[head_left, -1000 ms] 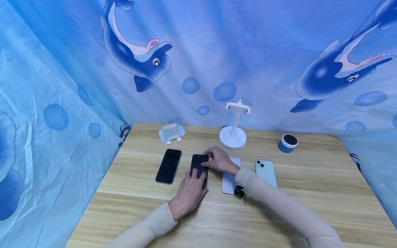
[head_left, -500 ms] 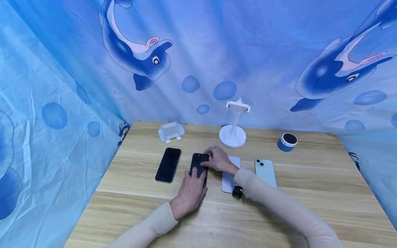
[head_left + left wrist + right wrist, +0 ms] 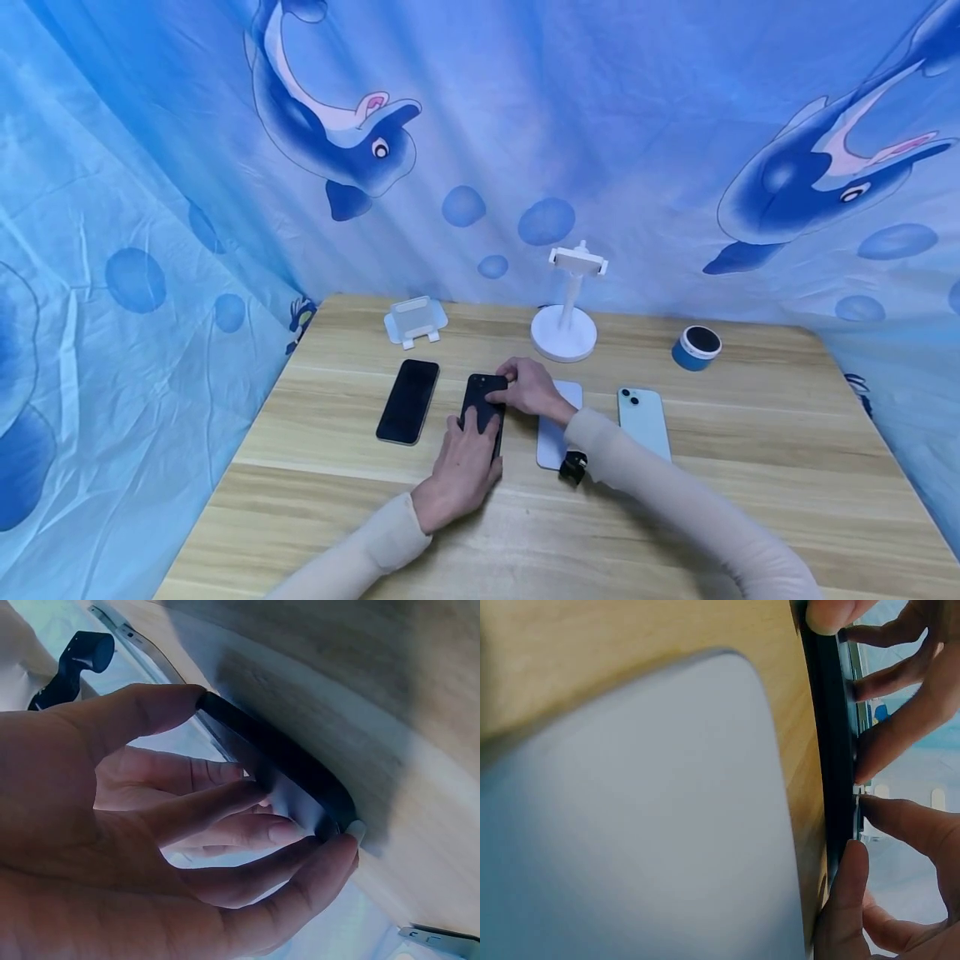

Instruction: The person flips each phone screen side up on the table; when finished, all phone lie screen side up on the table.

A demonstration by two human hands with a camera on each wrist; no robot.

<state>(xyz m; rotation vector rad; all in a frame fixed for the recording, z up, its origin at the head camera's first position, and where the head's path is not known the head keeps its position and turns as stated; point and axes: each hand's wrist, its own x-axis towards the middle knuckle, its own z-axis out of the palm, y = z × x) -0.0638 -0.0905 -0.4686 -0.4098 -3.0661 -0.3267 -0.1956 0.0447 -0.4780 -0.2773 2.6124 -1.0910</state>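
A black phone (image 3: pixel 480 397) lies back up on the wooden table, its camera end away from me. My left hand (image 3: pixel 465 468) grips it at the near half: the thumb and little finger hold opposite edges in the left wrist view, and other fingers lie on the back. At the far right corner my right hand (image 3: pixel 531 388) pinches the phone's edge. The right wrist view shows the phone's dark side (image 3: pixel 832 742) between both hands' fingers. A pale lilac phone (image 3: pixel 552 440) is partly under my right forearm. Left of the black phone lies another phone (image 3: pixel 408 402), dark screen up.
At the back stand a low white phone holder (image 3: pixel 415 321) and a tall white phone stand (image 3: pixel 564 333). A blue round speaker-like object (image 3: pixel 696 348) is at the back right. A pale green phone (image 3: pixel 645 418) lies beyond the right sleeve. Blue dolphin curtains (image 3: pixel 480 117) enclose the table.
Both hands stay on the black phone with almost no movement. The head view shifts very slightly.
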